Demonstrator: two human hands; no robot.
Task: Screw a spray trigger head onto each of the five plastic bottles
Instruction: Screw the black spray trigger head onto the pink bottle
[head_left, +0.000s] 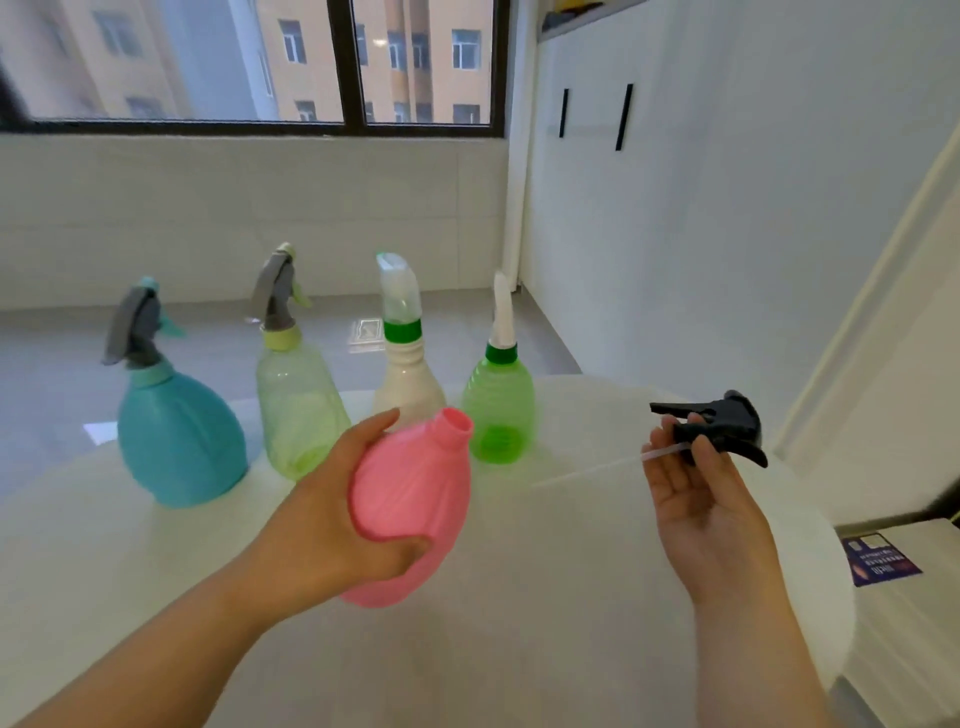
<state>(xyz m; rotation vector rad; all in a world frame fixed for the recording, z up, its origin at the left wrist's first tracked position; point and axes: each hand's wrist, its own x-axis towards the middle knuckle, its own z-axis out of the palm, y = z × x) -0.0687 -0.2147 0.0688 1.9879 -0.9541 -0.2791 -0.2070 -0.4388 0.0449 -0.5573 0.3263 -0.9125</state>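
My left hand (337, 525) grips a pink bottle (415, 499), tilted with its open neck pointing up and to the right. My right hand (696, 493) holds a black spray trigger head (727, 423) by its collar, to the right of the pink bottle and apart from it; its thin clear dip tube (587, 467) trails left toward the bottle. Behind stand a teal bottle (179, 441) and a pale green bottle (298, 410), each with a grey trigger head, then a white bottle (410, 384) and a bright green bottle (498, 410) with white and green heads.
Everything rests on a round white table (519, 623). A white wall and cabinet stand at the right. A white box with a blue label (883, 561) lies past the table's right edge. Grey floor and a window lie beyond.
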